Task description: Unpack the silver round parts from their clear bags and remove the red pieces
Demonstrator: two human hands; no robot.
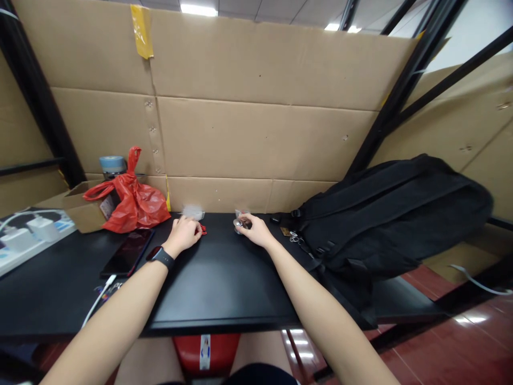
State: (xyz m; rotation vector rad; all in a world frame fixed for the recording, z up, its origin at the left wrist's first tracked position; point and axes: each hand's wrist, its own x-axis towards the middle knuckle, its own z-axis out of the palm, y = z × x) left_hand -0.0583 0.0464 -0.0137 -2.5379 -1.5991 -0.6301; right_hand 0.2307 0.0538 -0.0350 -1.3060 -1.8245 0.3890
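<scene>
Left hand (185, 234): while we curl its fingers at the red cord (204, 230), we cannot tell whether they grasp it
Right hand (256, 231): we grasp the small shiny round item (239, 225) between thumb and fingers, near the far edge of the black desktop (224, 283)
Clear packet (194, 212): just behind our left hand
Phone (129, 252) and red bag (138, 206): to our left
Backpack (396, 214): black, lying to our right

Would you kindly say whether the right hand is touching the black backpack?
Apart: the head view shows black tabletop between the right hand and the backpack.
</scene>
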